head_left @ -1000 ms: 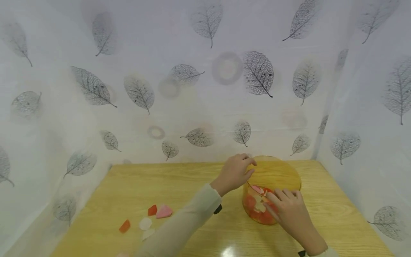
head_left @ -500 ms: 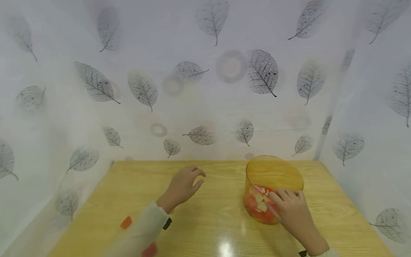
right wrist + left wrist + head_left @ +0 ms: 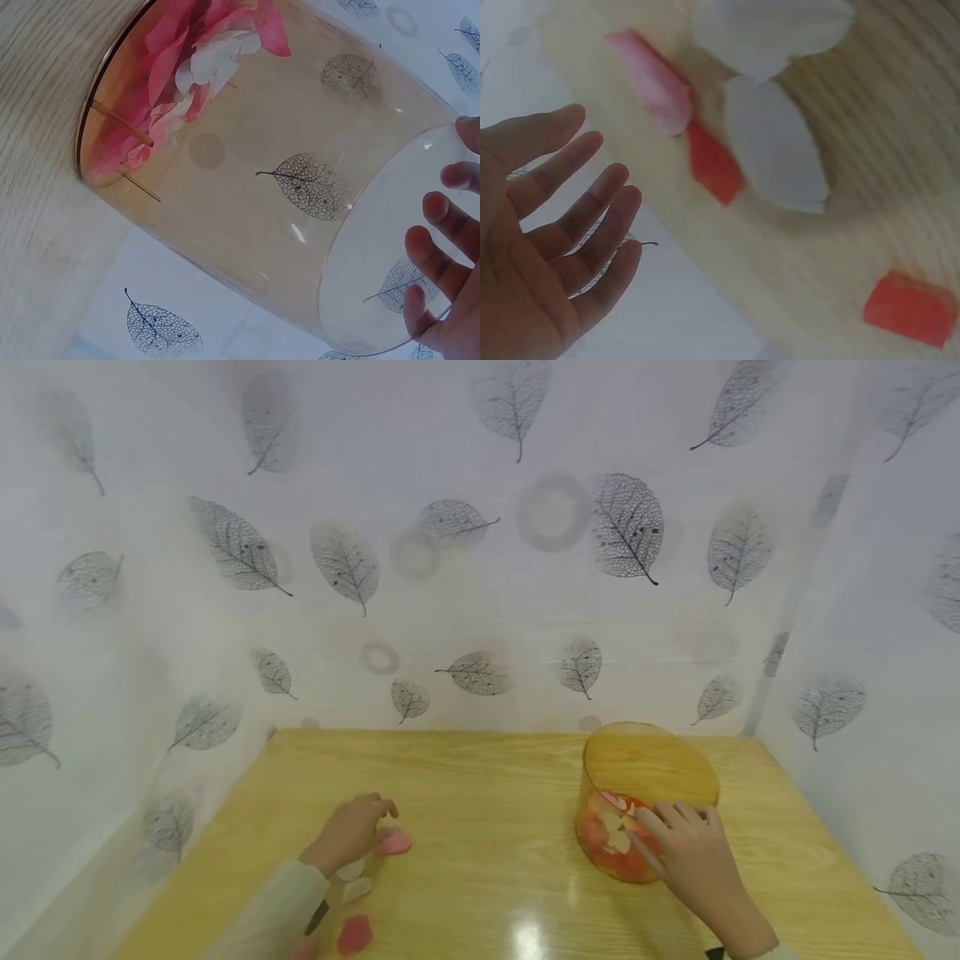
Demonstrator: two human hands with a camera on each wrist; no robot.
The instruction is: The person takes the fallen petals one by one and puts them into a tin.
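Observation:
At the left of the table my left hand (image 3: 348, 833) hovers by a pink petal (image 3: 393, 842). In the left wrist view its fingers (image 3: 592, 195) are spread and loosely bent, with nothing between them. White petals (image 3: 776, 146) and a red petal (image 3: 712, 161) lie beside it there. A clear amber container (image 3: 600, 827) stands at the right, holding pink, red and white petals (image 3: 217, 60). My right hand (image 3: 693, 860) holds its near rim, thumb outside and fingers over the edge. Exactly how the fingertips meet the rim is hard to see.
Another red petal (image 3: 911, 307) lies apart from the others. Nearer the front is a dark pink petal (image 3: 355, 935). Thin brown sticks (image 3: 124, 124) show at the container's bottom. White leaf-print sheets (image 3: 480, 577) stand around the wooden table (image 3: 480, 793).
My left hand has moved from over the container's rim leftward and down to the loose petals. The right hand has stayed at the rim, and the view has shifted slightly.

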